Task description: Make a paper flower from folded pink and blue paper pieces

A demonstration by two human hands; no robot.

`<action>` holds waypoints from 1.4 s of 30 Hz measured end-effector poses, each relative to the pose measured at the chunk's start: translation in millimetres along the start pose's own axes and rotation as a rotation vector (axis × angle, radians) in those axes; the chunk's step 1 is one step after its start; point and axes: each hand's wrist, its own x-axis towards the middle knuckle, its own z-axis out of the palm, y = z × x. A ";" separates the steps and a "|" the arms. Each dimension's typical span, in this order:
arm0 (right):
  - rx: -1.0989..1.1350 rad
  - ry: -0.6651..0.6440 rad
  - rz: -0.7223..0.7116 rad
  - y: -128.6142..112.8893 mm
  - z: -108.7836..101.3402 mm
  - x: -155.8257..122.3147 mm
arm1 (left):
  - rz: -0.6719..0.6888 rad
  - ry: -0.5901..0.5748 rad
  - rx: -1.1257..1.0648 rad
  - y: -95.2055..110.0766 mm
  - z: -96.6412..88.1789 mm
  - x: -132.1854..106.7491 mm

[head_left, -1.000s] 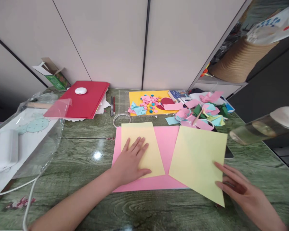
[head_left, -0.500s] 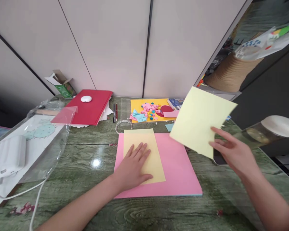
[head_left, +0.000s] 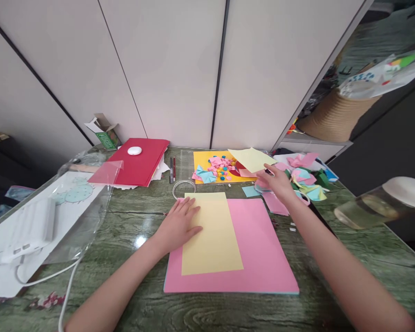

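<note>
My left hand (head_left: 180,223) lies flat with its fingers spread, over the left edge of a pale yellow paper sheet (head_left: 212,240). That sheet rests on a larger pink sheet (head_left: 263,249), which has a thin blue edge below it. Farther back, my right hand (head_left: 276,182) has its fingertips at the near edge of another pale yellow paper sheet (head_left: 251,158), which lies tilted over the orange-yellow sheet and appears pinched. Folded paper pieces (head_left: 306,173) in pink, green and yellow are heaped beside that hand.
Small coloured bits (head_left: 223,168) lie on the orange-yellow sheet (head_left: 198,159). A red folder (head_left: 140,161) carries a white oval case (head_left: 134,151). Two pens (head_left: 172,169) and a coiled cable (head_left: 184,188) are nearby. A clear bottle (head_left: 370,207) stands right; a white charger (head_left: 31,230) sits left.
My right hand has carried the second yellow sheet away to the back of the table. My left hand has shifted toward the other sheet's upper left edge. The view has tilted slightly.
</note>
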 end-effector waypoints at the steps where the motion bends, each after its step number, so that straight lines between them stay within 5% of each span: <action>1: -0.023 -0.003 -0.010 -4.9 -0.7 -9.8 | 0.011 -0.006 0.003 -0.9 0.7 -0.2; 4: -0.169 -0.096 -0.139 -19.2 0.8 -52.3 | 0.031 -0.024 0.012 1.1 2.5 -1.4; 9: -0.242 -0.464 -0.142 -26.1 7.0 -124.8 | 0.078 -0.056 0.009 17.9 5.4 -4.2; 15: -0.523 -0.458 -0.255 -9.7 5.0 -146.5 | 0.137 -0.105 -0.016 47.3 7.2 -8.5; 20: -0.550 -0.443 -0.284 -5.8 15.2 -148.6 | 0.162 -0.105 -0.030 57.1 10.6 -9.3; 24: -0.552 -0.326 -0.321 -13.7 1.5 -126.8 | 0.130 -0.089 -0.039 57.5 13.7 -8.5; 28: -0.734 -0.105 -0.263 -10.6 -29.1 -70.0 | 0.105 -0.059 -0.053 58.7 12.1 -7.4; 31: -0.881 -0.177 0.008 0.2 -38.8 -34.9 | 0.095 -0.025 -0.059 58.4 7.6 -6.2; 36: -0.823 -0.209 0.086 11.9 -46.8 -16.6 | 0.092 0.014 -0.070 55.8 1.6 -5.4; 42: -0.809 0.084 0.202 22.0 -115.2 16.2 | 0.096 0.030 -0.086 55.0 3.6 -6.0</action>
